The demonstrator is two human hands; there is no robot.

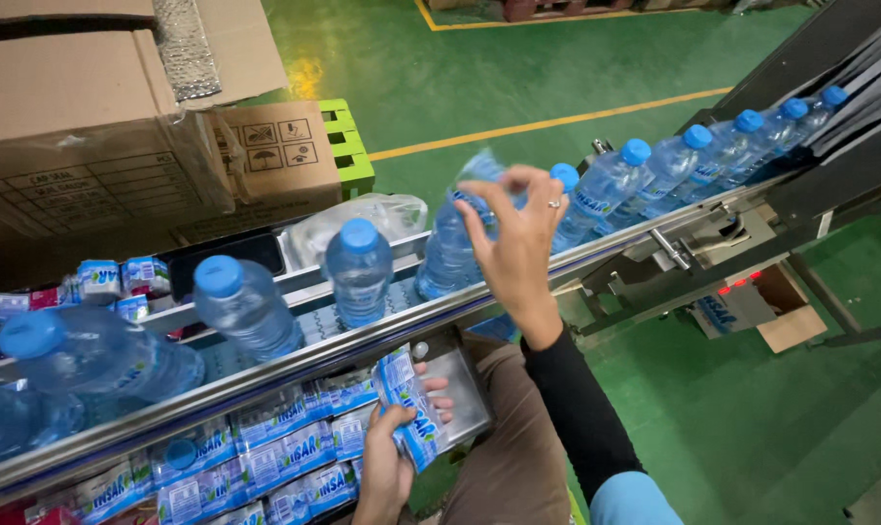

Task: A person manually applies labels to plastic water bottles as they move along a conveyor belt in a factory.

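Right hand [514, 248] raised over the conveyor [295, 365], fingers spread loosely around a blue-capped water bottle [450, 243], steadying it upright in the line; left hand [387, 467] low and near, closed on a stack of label sleeves [409, 408], held ready beside the tray of sleeves [256, 462]; far left, open cardboard box [100, 146], contents unseen.

Green painted floor [557, 78], yellow lines [547, 123], cardboard boxes [90, 126], green pallet [348, 146]

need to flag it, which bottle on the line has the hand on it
The bottle under the right hand, just right of the two upright mid-belt bottles; it's the only one being touched.
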